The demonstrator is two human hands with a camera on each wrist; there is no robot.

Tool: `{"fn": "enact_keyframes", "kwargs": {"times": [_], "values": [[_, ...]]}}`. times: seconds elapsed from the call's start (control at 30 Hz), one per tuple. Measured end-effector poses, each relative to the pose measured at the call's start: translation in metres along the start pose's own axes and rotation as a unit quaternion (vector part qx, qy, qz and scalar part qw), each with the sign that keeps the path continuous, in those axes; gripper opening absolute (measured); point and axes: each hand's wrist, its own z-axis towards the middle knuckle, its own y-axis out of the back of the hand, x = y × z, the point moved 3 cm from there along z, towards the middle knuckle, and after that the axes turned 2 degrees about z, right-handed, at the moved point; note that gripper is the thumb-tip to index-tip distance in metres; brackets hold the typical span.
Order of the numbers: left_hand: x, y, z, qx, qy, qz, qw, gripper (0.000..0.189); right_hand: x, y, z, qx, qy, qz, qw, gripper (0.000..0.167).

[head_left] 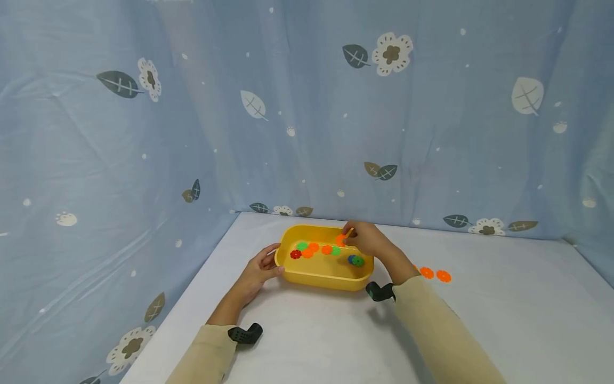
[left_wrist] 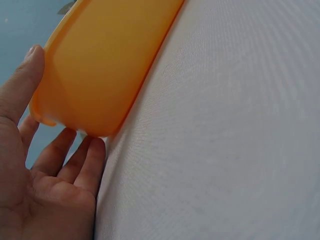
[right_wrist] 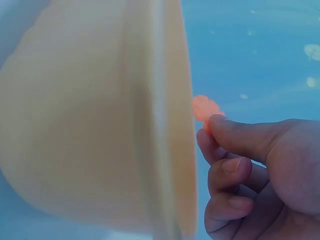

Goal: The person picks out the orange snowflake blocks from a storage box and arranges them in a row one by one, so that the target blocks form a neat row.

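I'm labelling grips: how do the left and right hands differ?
The left hand grips the yellow tub; the right hand pinches an orange piece. The left hand is at the tub's left end, the right hand above its right side. Both bare hands hold something.

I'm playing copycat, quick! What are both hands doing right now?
Left hand: holding the yellow tray by its end.
Right hand: pinching an orange flower piece.
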Motion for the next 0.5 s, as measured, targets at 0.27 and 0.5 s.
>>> {"fn": "enact_keyframes", "kwargs": {"times": [0.27,0.5], "values": [[0.000,0.000,-0.001,0.001,-0.001,-0.003,1.0000,0.068,-0.009,0.015,-0.012,-0.015,0.006,-0.011,0.9998,0.018],[0.000,-0.002,-0.001,-0.001,-0.004,0.000,1.0000,0.068,-0.026,0.028,-0.021,-0.025,-0.007,-0.008,0.9996,0.020]]}}
